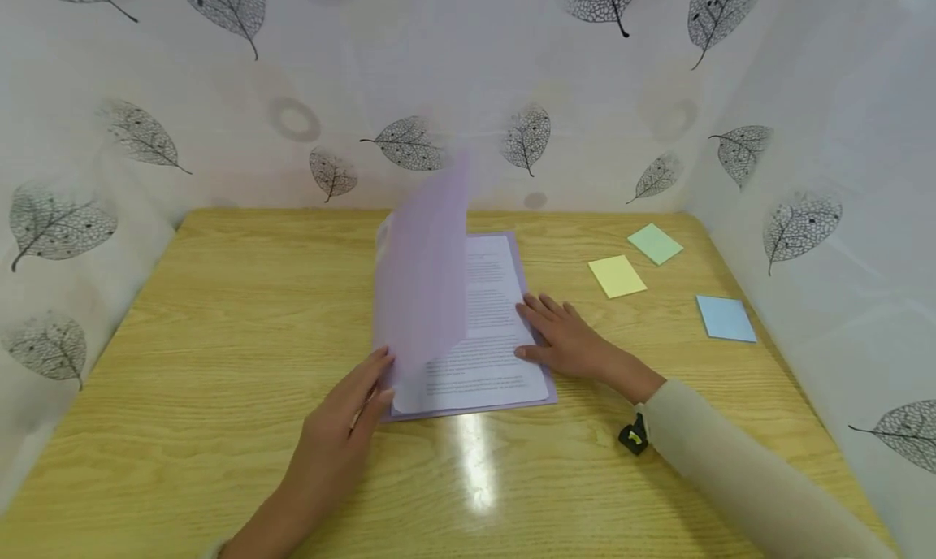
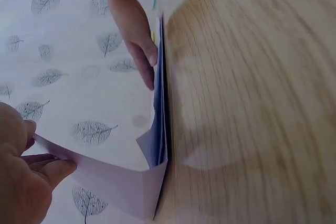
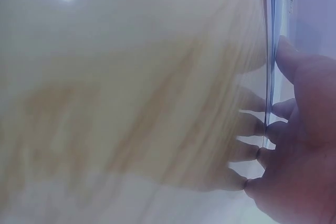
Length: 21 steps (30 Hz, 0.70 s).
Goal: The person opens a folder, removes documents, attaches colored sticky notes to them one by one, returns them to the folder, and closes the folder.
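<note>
A purple folder (image 1: 530, 323) is seen near the middle of the bench (image 1: 219, 340), between the two hands, with printed paper (image 1: 504, 380) lying in it. The step in hand is judged to be the turning of its cover (image 1: 427, 283); whether it is being opened or closed cannot be told. The cover is pinched near its edge between the thumb and fingers of the left hand (image 1: 340, 429), while the right hand (image 1: 566, 344) is laid on the folder's right edge, fingers straight and slightly apart, nothing gripped. For the next move, a steady sweep of the cover about its left-hand fold is probably called for, with the base kept pinned. The folder's long axis is pointed away from the person, and the short side is turned toward them; the cover is raised and bowed above the paper, whose lines of print are run crosswise.
</note>
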{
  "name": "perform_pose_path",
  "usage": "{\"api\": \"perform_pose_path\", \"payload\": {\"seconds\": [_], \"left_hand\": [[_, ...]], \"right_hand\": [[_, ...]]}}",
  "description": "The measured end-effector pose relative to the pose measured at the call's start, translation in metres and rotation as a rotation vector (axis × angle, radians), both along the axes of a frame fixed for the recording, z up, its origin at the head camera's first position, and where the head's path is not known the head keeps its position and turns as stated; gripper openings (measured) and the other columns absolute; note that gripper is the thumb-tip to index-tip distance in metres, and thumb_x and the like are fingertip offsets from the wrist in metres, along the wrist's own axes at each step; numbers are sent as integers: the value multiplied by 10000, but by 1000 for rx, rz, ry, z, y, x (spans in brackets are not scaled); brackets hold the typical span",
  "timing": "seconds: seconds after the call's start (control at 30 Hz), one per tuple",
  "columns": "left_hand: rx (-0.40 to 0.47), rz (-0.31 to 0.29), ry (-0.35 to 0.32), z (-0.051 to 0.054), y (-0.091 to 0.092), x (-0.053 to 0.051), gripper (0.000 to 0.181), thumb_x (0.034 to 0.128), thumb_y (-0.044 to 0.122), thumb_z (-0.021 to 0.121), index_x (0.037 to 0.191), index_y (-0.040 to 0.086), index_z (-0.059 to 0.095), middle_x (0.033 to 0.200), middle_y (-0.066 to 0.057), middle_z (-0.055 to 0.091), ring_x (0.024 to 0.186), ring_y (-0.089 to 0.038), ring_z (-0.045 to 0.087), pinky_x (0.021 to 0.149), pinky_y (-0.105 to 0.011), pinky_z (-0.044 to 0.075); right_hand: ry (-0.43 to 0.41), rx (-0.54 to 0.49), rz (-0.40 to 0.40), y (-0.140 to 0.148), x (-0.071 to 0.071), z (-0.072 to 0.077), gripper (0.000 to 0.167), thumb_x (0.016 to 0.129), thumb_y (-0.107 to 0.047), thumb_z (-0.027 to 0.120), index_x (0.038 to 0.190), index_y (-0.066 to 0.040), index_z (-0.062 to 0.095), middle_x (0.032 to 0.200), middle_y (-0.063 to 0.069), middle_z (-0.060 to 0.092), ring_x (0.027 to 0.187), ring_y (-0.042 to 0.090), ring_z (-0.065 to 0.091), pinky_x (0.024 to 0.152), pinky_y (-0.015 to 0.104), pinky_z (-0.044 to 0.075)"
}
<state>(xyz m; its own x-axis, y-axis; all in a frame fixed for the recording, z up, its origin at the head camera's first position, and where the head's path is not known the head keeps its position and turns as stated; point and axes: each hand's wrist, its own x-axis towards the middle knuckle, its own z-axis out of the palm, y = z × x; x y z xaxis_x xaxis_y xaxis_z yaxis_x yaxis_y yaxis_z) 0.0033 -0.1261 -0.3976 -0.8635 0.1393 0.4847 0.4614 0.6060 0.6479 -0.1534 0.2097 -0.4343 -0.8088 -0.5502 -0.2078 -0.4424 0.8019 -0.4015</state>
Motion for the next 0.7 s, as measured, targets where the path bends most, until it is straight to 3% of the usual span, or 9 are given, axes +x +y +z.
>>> {"api": "perform_pose_path", "payload": {"seconds": [0.17,0.3,0.43,0.6,0.7], "left_hand": [[92,77,-90,4,-12,9,512,962,-13,639,1446,133,552,1404,-74,613,1241,-52,592,936,-76,475],[123,186,-161,7,-20,15,418,1008,69,605,1418,148,580,1358,-48,648,1234,82,530,903,-49,471],[123,286,-141,8,-26,19,363,981,42,640,1342,78,631,1239,-79,710,1129,153,546,860,-26,473],[144,436,-101,6,-32,25,169,939,27,696,1107,22,697,982,-71,766,891,206,579,741,-12,480],[114,517,-96,3,-35,29,50,948,88,702,967,43,713,787,-16,751,719,190,580,630,-31,470]], "right_hand": [[2,-1,0,-1,1,3,811,980,-466,612,1589,-50,274,1675,171,153,1542,438,81,1205,683,64],[-2,13,5,-2,2,4,811,989,-475,594,1592,-48,260,1675,172,137,1542,442,67,1205,683,53],[0,27,5,-1,2,4,811,991,-473,589,1595,-52,247,1677,164,122,1545,436,49,1209,678,44],[1,33,8,-1,2,2,813,998,-489,571,1599,-57,235,1678,165,111,1544,438,39,1210,675,35],[-9,26,3,-2,4,4,817,998,-487,571,1600,-56,226,1677,167,103,1545,436,30,1214,667,23]]}}
